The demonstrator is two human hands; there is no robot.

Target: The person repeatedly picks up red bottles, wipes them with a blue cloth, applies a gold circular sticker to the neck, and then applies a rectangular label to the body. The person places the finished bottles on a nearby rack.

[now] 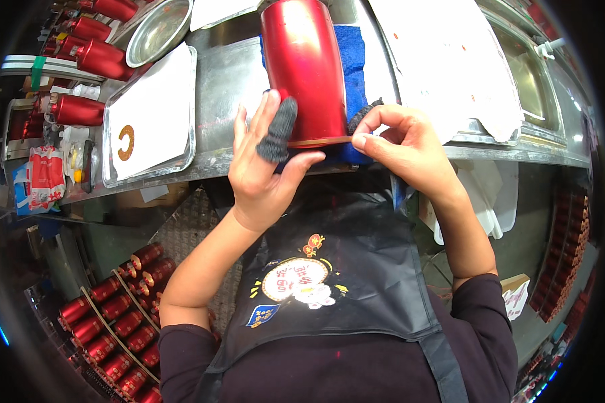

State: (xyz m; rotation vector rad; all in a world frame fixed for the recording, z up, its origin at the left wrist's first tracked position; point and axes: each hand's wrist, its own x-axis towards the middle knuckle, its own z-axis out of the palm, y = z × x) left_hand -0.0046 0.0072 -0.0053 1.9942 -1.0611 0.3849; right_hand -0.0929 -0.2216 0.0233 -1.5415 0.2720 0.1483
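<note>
A large glossy red bottle point(306, 67) lies on a blue cloth point(353, 60) on the metal bench, its base end toward me. Along that near end runs a thin gold-brown strip point(319, 142). The thumb and index finger of my right hand point(413, 151) pinch the strip's right end. My left hand point(259, 171) is open at the bottle's left side, fingers stretched upward and thumb reaching toward the near edge. A black knitted sleeve point(279, 131) covers its index finger, which rests against the bottle. Another dark knitted sleeve point(364, 115) shows on a right-hand finger, partly hidden.
To the left, a metal tray point(191, 124) holds a white sheet with a gold-brown C-shaped piece point(126, 143). A steel bowl point(158, 33) sits behind it. White sheeting point(444, 67) covers the right bench beside a metal basin point(528, 80). Racked red bottles point(114, 326) stand lower left.
</note>
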